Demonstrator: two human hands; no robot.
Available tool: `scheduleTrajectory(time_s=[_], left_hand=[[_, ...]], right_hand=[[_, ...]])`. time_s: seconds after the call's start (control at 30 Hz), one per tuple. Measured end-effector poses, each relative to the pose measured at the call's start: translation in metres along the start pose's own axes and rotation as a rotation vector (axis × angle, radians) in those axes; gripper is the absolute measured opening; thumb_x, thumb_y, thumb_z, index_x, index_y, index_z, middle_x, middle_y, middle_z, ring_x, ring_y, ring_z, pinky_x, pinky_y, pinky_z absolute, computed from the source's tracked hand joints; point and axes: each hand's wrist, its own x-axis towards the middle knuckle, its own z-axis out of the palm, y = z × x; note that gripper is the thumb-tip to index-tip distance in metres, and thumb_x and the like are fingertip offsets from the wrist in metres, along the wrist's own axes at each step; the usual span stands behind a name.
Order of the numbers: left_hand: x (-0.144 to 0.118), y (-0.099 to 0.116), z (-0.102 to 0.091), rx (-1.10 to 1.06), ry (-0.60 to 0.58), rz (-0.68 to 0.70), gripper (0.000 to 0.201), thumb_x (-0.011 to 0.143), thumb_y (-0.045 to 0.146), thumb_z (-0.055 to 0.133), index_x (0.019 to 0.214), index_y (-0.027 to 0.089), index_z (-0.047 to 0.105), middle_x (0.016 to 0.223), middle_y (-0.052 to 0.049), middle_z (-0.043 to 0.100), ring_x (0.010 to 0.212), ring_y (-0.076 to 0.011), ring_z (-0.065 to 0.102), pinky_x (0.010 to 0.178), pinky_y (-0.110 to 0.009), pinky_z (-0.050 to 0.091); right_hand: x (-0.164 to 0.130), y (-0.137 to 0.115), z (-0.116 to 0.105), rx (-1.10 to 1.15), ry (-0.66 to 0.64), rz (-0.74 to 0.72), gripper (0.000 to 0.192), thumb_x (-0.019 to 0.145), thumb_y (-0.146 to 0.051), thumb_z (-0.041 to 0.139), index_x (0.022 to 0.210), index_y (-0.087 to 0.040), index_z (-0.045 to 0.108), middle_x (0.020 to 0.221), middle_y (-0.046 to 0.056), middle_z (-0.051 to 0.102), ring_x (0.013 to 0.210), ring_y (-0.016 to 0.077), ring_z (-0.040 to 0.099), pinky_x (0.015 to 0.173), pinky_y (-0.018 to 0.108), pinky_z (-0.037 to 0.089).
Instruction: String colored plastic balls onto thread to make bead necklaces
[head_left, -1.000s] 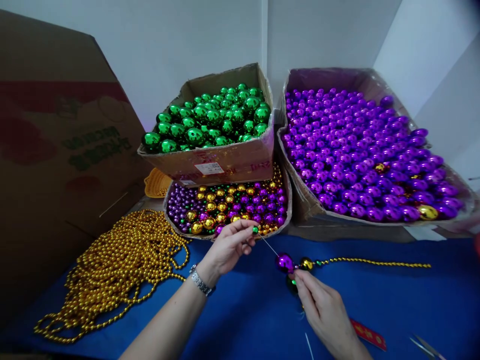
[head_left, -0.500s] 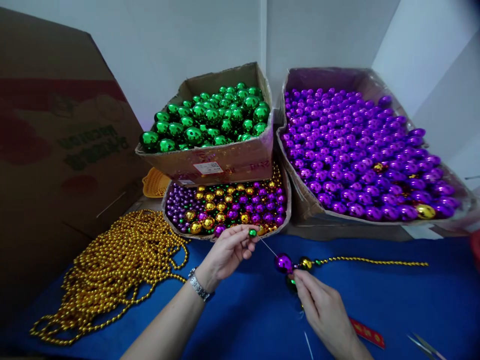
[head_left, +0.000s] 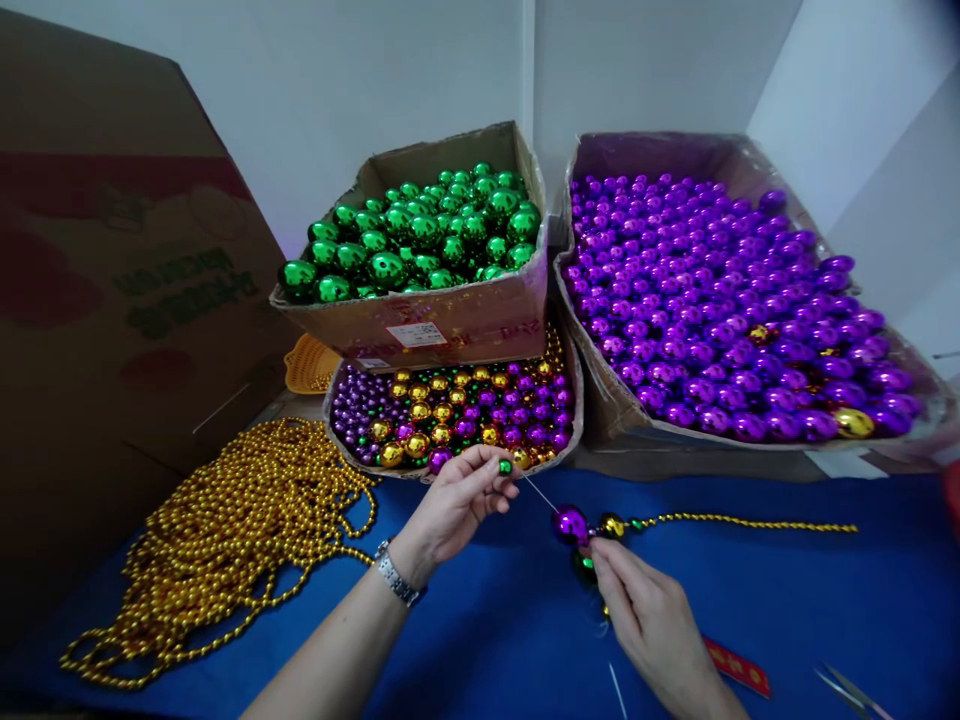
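Note:
My left hand [head_left: 466,505] pinches a small shiny green bead [head_left: 505,467] between thumb and fingertips, just in front of the mixed-bead box. My right hand [head_left: 651,610] closes on a bead strand beside a large purple bead [head_left: 570,525]. A thin, straight, pale needle or wire [head_left: 541,494] slants from the purple bead up toward my left fingertips; whether it meets the green bead I cannot tell. A dark green bead [head_left: 583,567] hangs below the purple one. Beyond them, a gold bead [head_left: 612,525] leads to a string of small gold beads [head_left: 750,521] lying rightward.
A carton of green balls [head_left: 424,232] sits over a box of mixed beads [head_left: 442,411]. Purple balls fill a large carton [head_left: 697,300] at right. Gold bead strands [head_left: 240,530] heap at left, near a yellow basket [head_left: 309,364]. Scissors [head_left: 851,690] and a red strip [head_left: 739,667] lie front right.
Almost nothing differs. My right hand and the purple bead have shifted very slightly to the right; my left hand still pinches the green bead.

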Motion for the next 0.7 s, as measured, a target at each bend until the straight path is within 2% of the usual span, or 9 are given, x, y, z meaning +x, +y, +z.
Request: scheduleTrajectory(time_s=[0.07,0.27,0.43,0.6,0.7], left_hand=[[-0.0006,-0.0006,-0.0004,0.003,0.003,0.006,0.018,0.082,0.026,0.063,0.095,0.014,0.059,0.089,-0.008,0.064,0.072,-0.0129,0.062,0.059,-0.021,0.048],[-0.0002,-0.0022,-0.0027,-0.045,0.041,-0.001,0.021,0.077,0.025,0.069,0.092,0.015,0.057,0.077,-0.002,0.062,0.068,-0.0104,0.062,0.058,-0.018,0.048],[-0.0003,-0.0039,-0.0002,-0.067,0.103,-0.015,0.02,0.078,0.027,0.068,0.088,0.015,0.055,0.08,-0.004,0.064,0.067,-0.01,0.063,0.058,-0.018,0.049],[-0.0024,-0.0055,0.0046,-0.074,0.128,-0.002,0.025,0.079,0.026,0.067,0.1,0.015,0.057,0.084,-0.006,0.066,0.074,-0.0127,0.064,0.067,-0.023,0.052],[-0.0042,-0.0075,0.0067,-0.069,0.138,-0.001,0.023,0.079,0.025,0.067,0.097,0.015,0.058,0.084,-0.007,0.066,0.077,-0.0141,0.064,0.069,-0.024,0.051]], right_hand=[[0.0,-0.0003,0.0,-0.001,-0.009,-0.016,0.027,0.095,-0.024,0.036,0.102,-0.018,0.061,0.087,0.007,0.07,0.079,0.0178,0.069,0.07,0.024,0.055],[0.0003,-0.0027,0.0011,0.004,-0.036,-0.023,0.028,0.095,-0.022,0.035,0.105,-0.019,0.061,0.085,0.006,0.069,0.084,0.0181,0.068,0.075,0.025,0.055],[0.0001,-0.0053,0.0023,-0.033,-0.032,-0.06,0.028,0.094,-0.022,0.035,0.102,-0.018,0.062,0.083,0.007,0.069,0.082,0.0184,0.069,0.077,0.026,0.055],[0.0006,-0.0051,0.0039,-0.044,-0.035,-0.071,0.028,0.094,-0.021,0.035,0.103,-0.017,0.061,0.084,0.006,0.069,0.081,0.0177,0.069,0.077,0.026,0.055],[0.0006,-0.0054,0.0043,-0.036,-0.036,-0.059,0.028,0.094,-0.021,0.035,0.103,-0.017,0.061,0.084,0.006,0.069,0.081,0.0176,0.069,0.077,0.026,0.054]])
